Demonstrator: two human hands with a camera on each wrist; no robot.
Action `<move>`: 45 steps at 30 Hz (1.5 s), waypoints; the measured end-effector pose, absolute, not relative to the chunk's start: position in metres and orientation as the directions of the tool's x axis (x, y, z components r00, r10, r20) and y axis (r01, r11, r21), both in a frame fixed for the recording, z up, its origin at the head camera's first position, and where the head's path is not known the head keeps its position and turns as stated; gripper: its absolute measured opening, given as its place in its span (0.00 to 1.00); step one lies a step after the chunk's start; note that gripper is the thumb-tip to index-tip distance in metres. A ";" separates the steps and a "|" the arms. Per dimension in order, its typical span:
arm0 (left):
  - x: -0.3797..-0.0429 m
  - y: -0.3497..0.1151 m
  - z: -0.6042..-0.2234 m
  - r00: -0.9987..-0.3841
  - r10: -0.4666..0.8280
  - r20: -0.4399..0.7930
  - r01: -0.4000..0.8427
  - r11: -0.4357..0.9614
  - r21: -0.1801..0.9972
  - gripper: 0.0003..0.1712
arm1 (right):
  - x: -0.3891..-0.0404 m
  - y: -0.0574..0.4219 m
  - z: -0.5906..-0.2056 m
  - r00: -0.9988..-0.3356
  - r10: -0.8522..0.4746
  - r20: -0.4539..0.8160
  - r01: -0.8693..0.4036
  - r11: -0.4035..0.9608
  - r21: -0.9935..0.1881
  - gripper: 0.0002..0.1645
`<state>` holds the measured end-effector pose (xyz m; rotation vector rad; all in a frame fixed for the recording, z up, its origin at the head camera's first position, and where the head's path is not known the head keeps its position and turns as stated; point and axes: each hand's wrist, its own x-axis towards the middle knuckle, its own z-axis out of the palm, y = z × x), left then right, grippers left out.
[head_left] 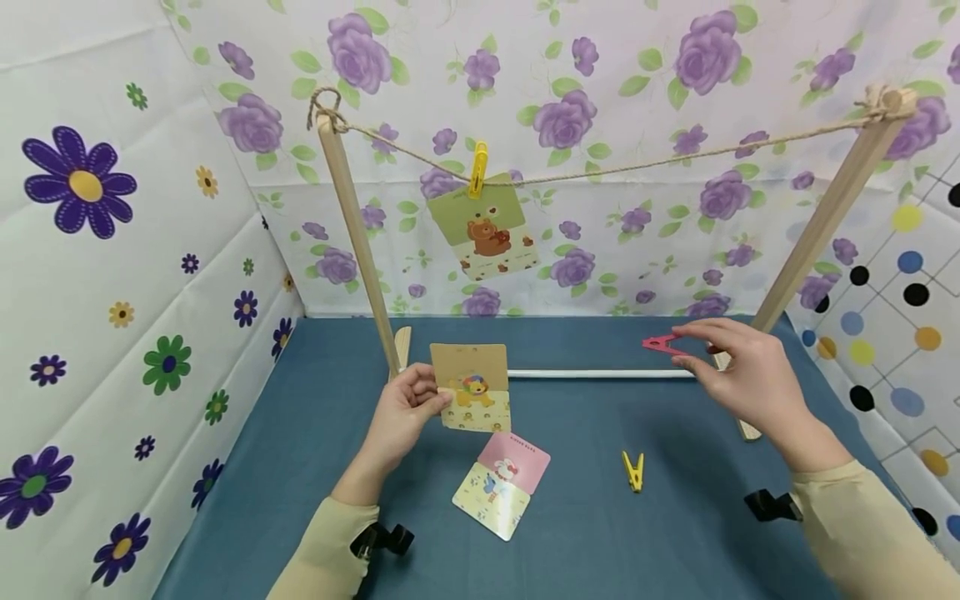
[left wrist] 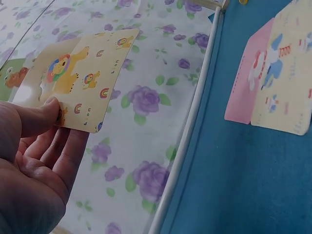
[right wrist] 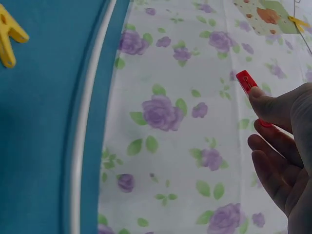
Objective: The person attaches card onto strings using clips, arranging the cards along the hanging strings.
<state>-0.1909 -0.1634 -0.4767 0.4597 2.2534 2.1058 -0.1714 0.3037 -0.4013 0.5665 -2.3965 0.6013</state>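
My left hand [head_left: 401,417] pinches a tan card with a lion on it [head_left: 470,387] by its left edge, thumb in front. In the left wrist view the lion card [left wrist: 73,73] is tilted, with the fingers behind it. My right hand [head_left: 750,383] holds a red clothespin [head_left: 660,343] between thumb and fingertips, raised over the right side of the table. The right wrist view shows the red clothespin [right wrist: 247,82] partly covered by the thumb. Up on the string [head_left: 615,169] a yellow clothespin [head_left: 477,171] holds a green bear card [head_left: 487,233].
A pink and cream card [head_left: 502,485] lies on the blue cloth [head_left: 570,550], with a yellow clothespin [head_left: 633,472] to its right. Two wooden posts, left [head_left: 356,242] and right [head_left: 825,221], carry the string. A white rod [head_left: 600,374] runs low between them.
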 end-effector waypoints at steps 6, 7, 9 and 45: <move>-0.198 -0.153 -0.468 -0.940 0.263 0.219 0.235 0.031 0.972 0.13 | -0.181 0.301 -0.382 -0.691 -0.267 0.672 -0.550 0.797 -0.250 0.30; -0.199 -0.151 -0.466 -0.937 0.265 0.226 0.241 0.025 0.970 0.13 | -0.182 0.300 -0.380 -0.684 -0.269 0.678 -0.559 0.790 -0.250 0.30; -0.200 -0.148 -0.463 -0.933 0.269 0.237 0.249 0.011 0.968 0.14 | -0.184 0.299 -0.376 -0.668 -0.278 0.690 -0.579 0.776 -0.249 0.29; -0.220 -0.082 -0.409 -0.900 0.235 0.368 0.387 0.041 0.921 0.12 | -0.203 0.293 -0.288 -0.450 -0.374 0.811 -0.654 0.756 -0.015 0.19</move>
